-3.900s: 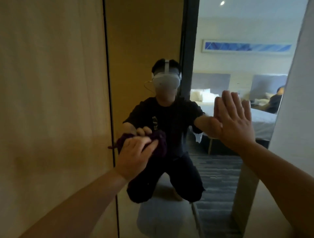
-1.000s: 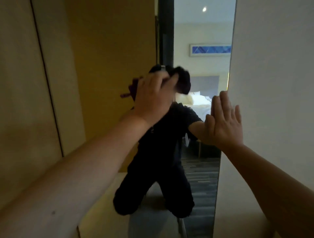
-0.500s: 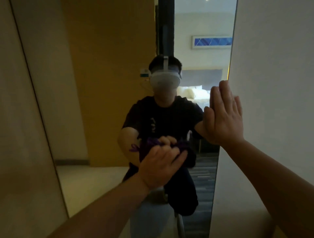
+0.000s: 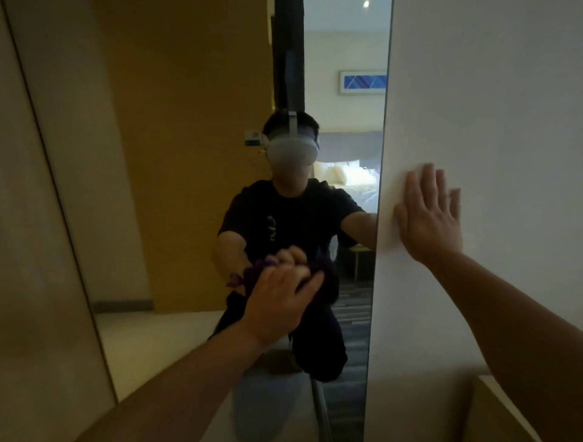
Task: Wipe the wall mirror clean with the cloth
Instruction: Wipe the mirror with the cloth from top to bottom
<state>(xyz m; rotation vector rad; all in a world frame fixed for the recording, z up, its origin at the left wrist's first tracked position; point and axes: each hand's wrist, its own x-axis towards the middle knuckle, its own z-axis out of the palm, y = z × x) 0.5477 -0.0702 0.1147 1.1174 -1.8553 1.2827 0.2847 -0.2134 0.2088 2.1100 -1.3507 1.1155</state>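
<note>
At the centre of the frame, the left hand (image 4: 277, 303) presses a bunched purple cloth (image 4: 252, 275) against the mirror (image 4: 189, 189), fingers curled over it. At right, the right hand (image 4: 430, 217) lies flat on the white wall (image 4: 489, 110), fingers spread.

The scene is dim and warm-toned, with a soft, grainy look throughout. The brightest patches sit inside the mirror (image 4: 344, 126) — a small ceiling light (image 4: 366, 3) at the top centre of the frame and pale bedding (image 4: 350, 176) right of centre. The white wall (image 4: 492, 94) on the right is evenly lit. The left hand (image 4: 277, 303) and cloth (image 4: 252, 276) are smeared by motion blur. Straight edges bow outward near the frame's left side — wide-angle distortion.
</note>
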